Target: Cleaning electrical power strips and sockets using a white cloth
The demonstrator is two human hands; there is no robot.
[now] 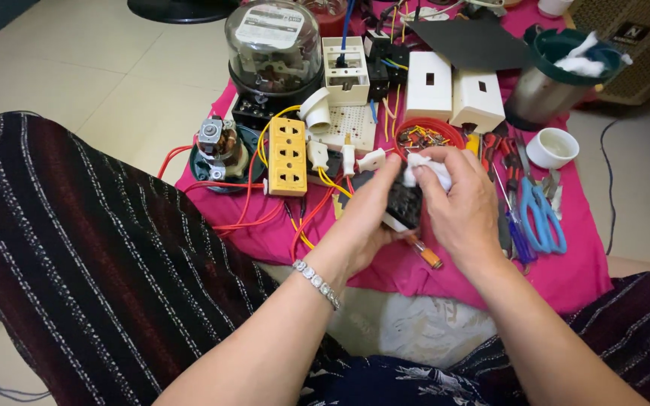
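Left hand point(362, 218): grip closed on the black part point(404, 203), fingers wrapped round its left side; a bracelet point(316, 283) sits at the wrist.

Right hand point(457, 207): grip closed on a white cloth point(424, 169), pressed against the top of the black part; the fingers also touch the part's right side.

Black part: held between both hands, above the pink cloth point(566, 263) spread on the floor. What kind of part it is cannot be told.

Screwdriver point(424, 252): orange handle, lying on the pink cloth just below the grip.

Yellow socket strip point(287, 156): left of the grip, near; red and yellow wires point(306, 222) run from it towards the hands.

White plugs point(347, 159): just left of the grip, above the left fingertips.

Red bowl point(426, 135): just beyond the grip, holding small mixed pieces.

Blue scissors point(542, 214): right of the grip, near, among pliers and other hand tools.

White cup point(552, 147): right of and beyond the grip.

Two white boxes point(453, 94): beyond the grip, side by side.

Meter point(272, 49) with clear dome: well beyond the grip, to the left.

Steel pot point(547, 86) with green rim: well beyond the grip, to the right, white cloth inside.

Motor point(220, 146): far left of the grip, on a green base.
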